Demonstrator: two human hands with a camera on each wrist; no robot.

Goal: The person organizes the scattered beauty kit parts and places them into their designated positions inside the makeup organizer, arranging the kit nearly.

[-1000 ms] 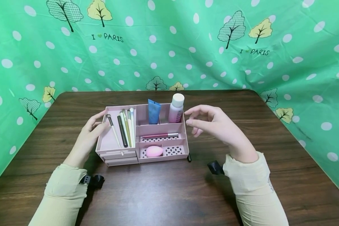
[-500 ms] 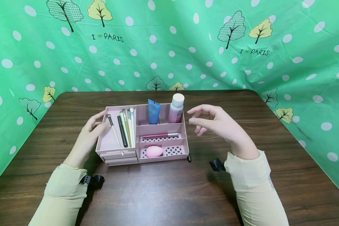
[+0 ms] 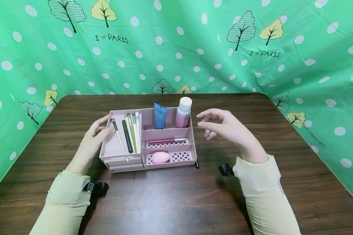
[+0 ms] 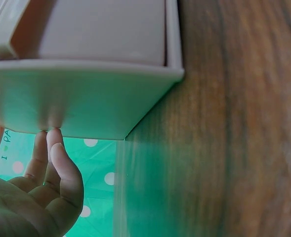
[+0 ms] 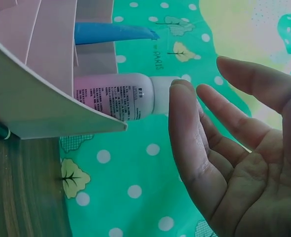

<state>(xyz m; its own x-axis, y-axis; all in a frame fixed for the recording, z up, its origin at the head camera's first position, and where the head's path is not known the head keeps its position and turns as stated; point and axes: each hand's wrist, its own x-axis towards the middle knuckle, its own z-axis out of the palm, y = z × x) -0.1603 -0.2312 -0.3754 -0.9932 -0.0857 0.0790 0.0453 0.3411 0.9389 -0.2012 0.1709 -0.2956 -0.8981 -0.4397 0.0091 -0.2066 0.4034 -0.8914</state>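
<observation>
A pink makeup organizer [image 3: 179, 133] stands on the table. My left hand [image 3: 89, 140] grips its left wall, the thumb over the rim; in the left wrist view the fingertips touch the outer side wall [image 4: 86, 98]. Makeup brushes [image 3: 131, 133] lie in its left tray. A blue tube [image 3: 160, 116] and a white-capped pink bottle [image 3: 183, 113] stand in the back compartments. A slim dark red tube [image 3: 166, 141] lies in the middle row, and a pink makeup sponge [image 3: 160, 157] in front. My right hand [image 3: 225, 129] hovers right of the bottle, fingers loosely bent, holding nothing.
A dark wooden table [image 3: 170, 202] lies under everything. Beside the organizer's right wall is a black stick-like thing [image 3: 197, 164], mostly hidden. Two small drawers [image 3: 123, 164] show at the organizer's front left. A green dotted curtain [image 3: 176, 39] hangs behind.
My right hand has drawn slightly to the right, away from the organizer and bottle. The left hand and the organizer's contents stay in place.
</observation>
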